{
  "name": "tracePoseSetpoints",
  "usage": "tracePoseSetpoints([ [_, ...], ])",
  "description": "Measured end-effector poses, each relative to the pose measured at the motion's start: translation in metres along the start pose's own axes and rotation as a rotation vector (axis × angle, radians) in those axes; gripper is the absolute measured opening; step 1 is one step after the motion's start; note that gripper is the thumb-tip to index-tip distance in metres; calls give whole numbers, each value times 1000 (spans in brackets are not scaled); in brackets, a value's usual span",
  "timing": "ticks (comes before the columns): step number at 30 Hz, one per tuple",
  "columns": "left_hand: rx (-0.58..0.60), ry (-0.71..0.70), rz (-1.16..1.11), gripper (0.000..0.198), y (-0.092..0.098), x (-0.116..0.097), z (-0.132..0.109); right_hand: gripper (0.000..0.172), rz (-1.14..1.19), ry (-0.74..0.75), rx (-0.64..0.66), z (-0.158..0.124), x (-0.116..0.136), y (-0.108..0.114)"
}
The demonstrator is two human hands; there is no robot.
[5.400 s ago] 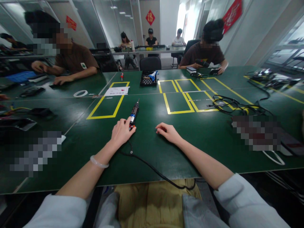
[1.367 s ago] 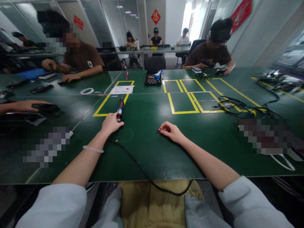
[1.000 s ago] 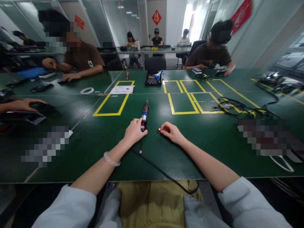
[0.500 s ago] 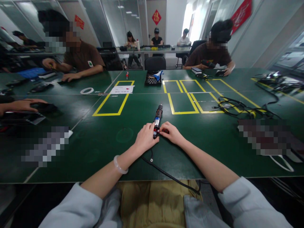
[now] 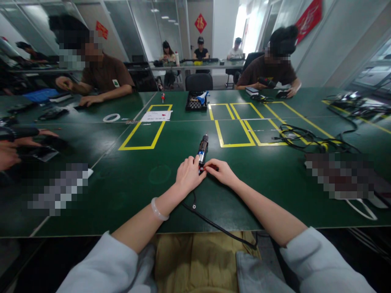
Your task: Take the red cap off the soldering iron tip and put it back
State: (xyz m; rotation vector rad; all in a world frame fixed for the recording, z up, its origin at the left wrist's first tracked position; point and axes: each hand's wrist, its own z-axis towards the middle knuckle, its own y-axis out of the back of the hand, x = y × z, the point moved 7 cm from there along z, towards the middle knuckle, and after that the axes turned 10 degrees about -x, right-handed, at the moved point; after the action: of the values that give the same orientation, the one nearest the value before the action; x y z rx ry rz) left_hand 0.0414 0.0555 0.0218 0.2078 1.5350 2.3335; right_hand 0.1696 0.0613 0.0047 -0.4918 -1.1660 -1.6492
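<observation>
A slim cylindrical device (image 5: 203,149), black with a silver and blue middle, lies on the green table pointing away from me. My left hand (image 5: 188,175) is wrapped round its near end from the left. On the other side, my right hand (image 5: 222,171) has thumb and forefinger pinched at the device's near end, where small red parts show; what exactly they grip is too small to make out. A black cable (image 5: 214,224) with a small ring terminal (image 5: 194,206) runs from under my left hand to the table's front edge.
Yellow tape frames (image 5: 152,147) mark the green table (image 5: 137,211). A black tray (image 5: 196,106), a screwdriver (image 5: 163,97), a paper sheet (image 5: 156,116) and a white ring (image 5: 111,118) lie farther back. Tangled cables (image 5: 305,136) are at right. Co-workers sit opposite; a person's hands are at far left.
My left hand's thumb has closed in over the device's near end, nearer my right fingertips. At far left, a person's hand has shifted and a dark tool has come into view.
</observation>
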Motion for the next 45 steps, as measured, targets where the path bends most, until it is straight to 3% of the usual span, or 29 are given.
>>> tracePoseSetpoints([
  [6, 31, -19, 22, 65, 0, 12, -1, 17, 29, -24, 30, -1, 2, -2],
  [10, 63, -16, 70, 66, 4, 40, -1, 18, 9, -33, 18, 0, -2, 0],
  [14, 106, 55, 138, 67, 7, 89, 0, 16, 0, -35, 23, 1, -5, 1],
  [24, 188, 308, 237, 69, 6, 241, 12, 15, -20, -17, 45, 0, -6, -3],
  [29, 205, 399, 225, 64, 13, 290, 18, 15, -29, -12, 51, 0, -7, -3],
  [34, 209, 453, 256, 60, 21, 302, 23, 14, -35, -8, 53, 0, -5, -3],
  [40, 27, 333, 410, 48, 30, 284, 20, 13, -38, 6, 54, 0, -5, -3],
  [45, -57, 307, 352, 40, 36, 271, 20, 12, -39, 8, 53, 0, -6, -3],
])
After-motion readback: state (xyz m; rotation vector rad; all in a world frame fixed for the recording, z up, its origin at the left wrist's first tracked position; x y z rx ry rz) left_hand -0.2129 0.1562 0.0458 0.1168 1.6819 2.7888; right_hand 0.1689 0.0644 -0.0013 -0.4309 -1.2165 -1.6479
